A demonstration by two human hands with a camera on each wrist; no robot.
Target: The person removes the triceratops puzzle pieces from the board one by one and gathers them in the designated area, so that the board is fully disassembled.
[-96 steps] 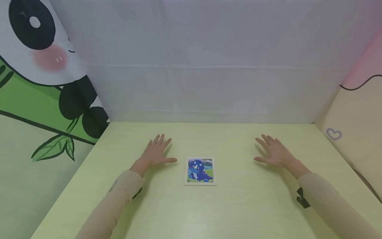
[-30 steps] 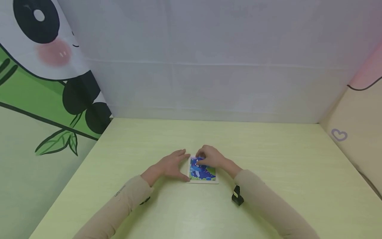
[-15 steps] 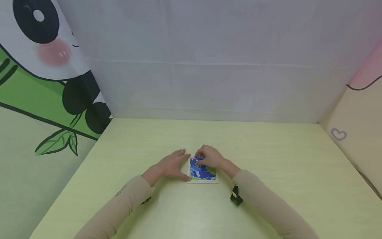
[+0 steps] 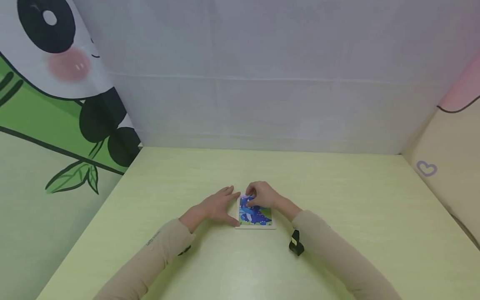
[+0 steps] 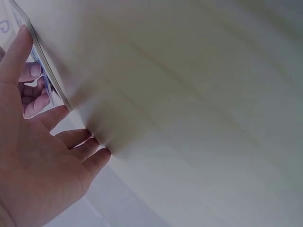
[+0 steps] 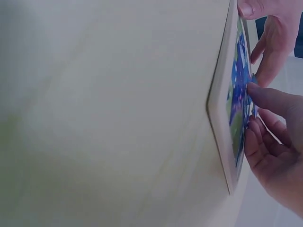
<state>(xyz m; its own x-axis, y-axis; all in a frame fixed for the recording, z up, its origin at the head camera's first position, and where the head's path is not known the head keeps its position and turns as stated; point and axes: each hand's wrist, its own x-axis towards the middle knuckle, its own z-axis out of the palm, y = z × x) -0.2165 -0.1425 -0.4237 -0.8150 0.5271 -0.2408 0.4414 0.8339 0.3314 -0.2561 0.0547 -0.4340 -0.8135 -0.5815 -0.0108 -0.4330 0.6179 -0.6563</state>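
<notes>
A square picture board with a pale frame (image 4: 258,227) (image 6: 218,101) and a blue dinosaur lies flat on the table. The left hand (image 4: 216,207) (image 5: 42,156) rests at its left side, thumb at the near left corner and index finger at the far left corner, fingers spread. Over the board's upper part, the right hand (image 4: 265,196) (image 6: 279,142) pinches a small blue piece (image 5: 46,84) between thumb and fingers. That piece stands tilted up from the board in the left wrist view; its full outline is hidden by the fingers.
The pale yellow-green table (image 4: 337,187) meets a grey-white cloth wall (image 4: 262,108) at the back. A printed panel (image 4: 56,125) stands on the left, a beige one with a small heart (image 4: 450,187) on the right. Black straps show at both wrists.
Over three seconds, both hands have come in from the sides to the board, and the right fingers have closed on a piece. During the last second the hands have barely moved.
</notes>
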